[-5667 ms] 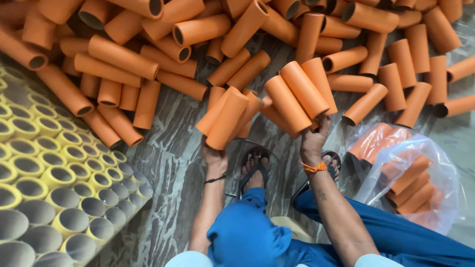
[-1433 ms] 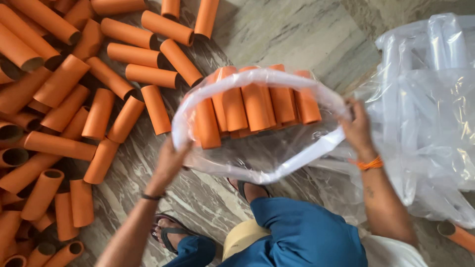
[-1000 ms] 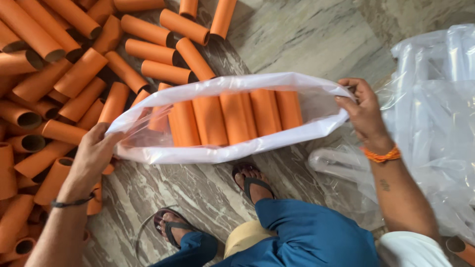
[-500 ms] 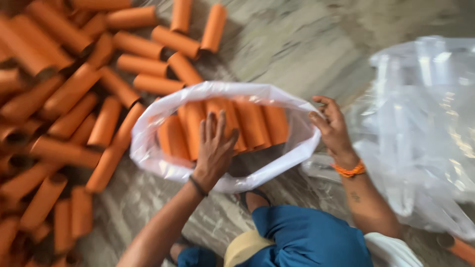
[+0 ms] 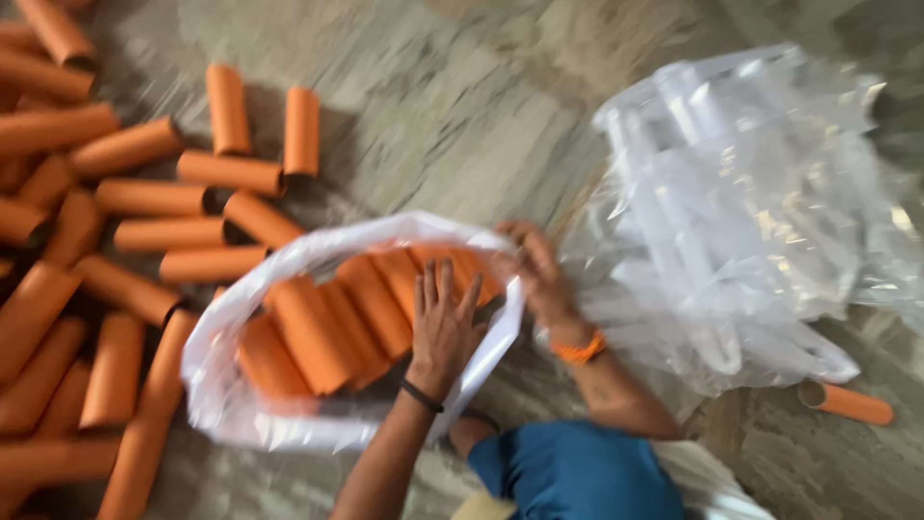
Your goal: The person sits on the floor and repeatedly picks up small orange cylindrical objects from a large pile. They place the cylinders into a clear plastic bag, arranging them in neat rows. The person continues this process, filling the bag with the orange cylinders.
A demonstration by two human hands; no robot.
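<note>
A clear plastic bag [image 5: 231, 385] lies open on the stone floor in front of me, with several orange tubes [image 5: 318, 332] standing side by side inside it. My left hand [image 5: 443, 323] is spread flat, fingers apart, pressing on the tubes inside the bag's mouth. My right hand [image 5: 534, 274], with an orange band at the wrist, grips the bag's right rim. The picture is blurred by motion.
A heap of loose orange tubes [image 5: 125, 231] covers the floor at left. A pile of crumpled clear plastic bags [image 5: 751, 212] lies at right, with a single orange tube [image 5: 847, 403] beside it. My blue-clad knee [image 5: 577, 477] is at the bottom.
The bag's mouth was held stretched wide with both hands; now my left hand has let go of the rim and lies on the tubes inside. The view has shifted right.
</note>
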